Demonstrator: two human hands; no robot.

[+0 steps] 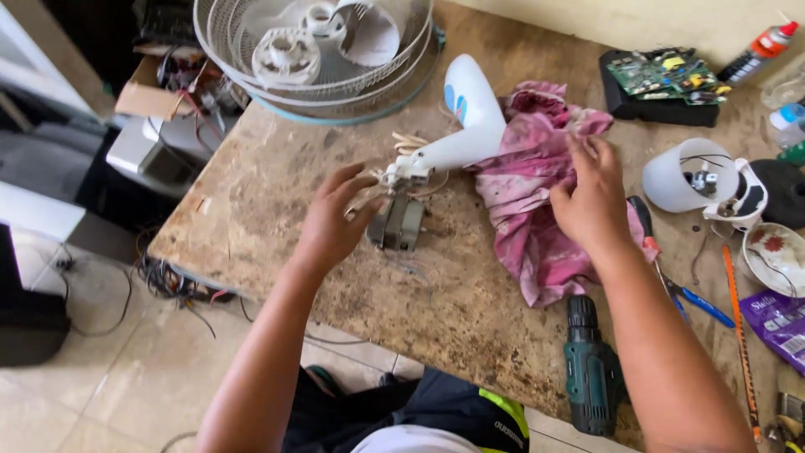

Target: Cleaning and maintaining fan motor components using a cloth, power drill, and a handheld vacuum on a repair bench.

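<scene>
Bare forearms, no sleeves showing; dark trousers, white shirt hem, a neon-yellow strip at the waist

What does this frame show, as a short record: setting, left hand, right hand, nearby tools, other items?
Setting: worn brown stone-look worktable over a tiled floor
Left hand: left hand, fingers spread, touching a small grey metal motor block fixed to a white plastic fan neck
Right hand: right hand pressing on a stained pink cloth rag
Nearby tools: dark green cordless drill; blue-handled pliers
Other items: white wire fan guard; green circuit board; white plastic cup-shaped housing
</scene>
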